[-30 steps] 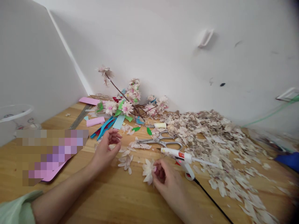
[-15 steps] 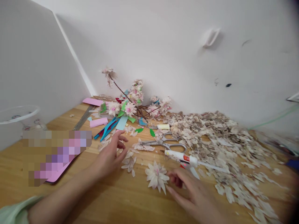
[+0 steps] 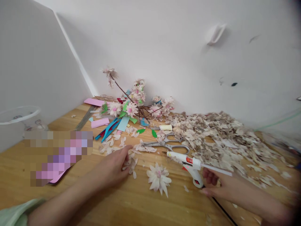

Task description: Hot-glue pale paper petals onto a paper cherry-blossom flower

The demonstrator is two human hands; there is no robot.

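Observation:
My left hand [image 3: 116,166] is at the loose cluster of pale petals [image 3: 133,165], its fingers bent and apart around the near side. Whether the fingertips touch the petals is hidden. Beside the handle of a white glue gun [image 3: 194,166] is my right hand [image 3: 217,182], with thumb and curled fingers apart and not closed around it. The gun lies on its side, a clear glue stick out of its back and a black cord trailing toward me. Between my hands a white petal flower [image 3: 158,179] with a pinkish centre rests on the table.
Silver scissors [image 3: 166,143] lie behind the glue gun. A large heap of dried petals [image 3: 218,135] covers the right side. At the back stands a branch with flowers [image 3: 136,94]. A pink phone-like object [image 3: 58,175], partly blurred, and a clear plastic container [image 3: 35,124] are at left.
My right hand has moved right, from beside the flower to the glue gun's handle. My left hand has come down and slightly right to the petal cluster. The flower stays put.

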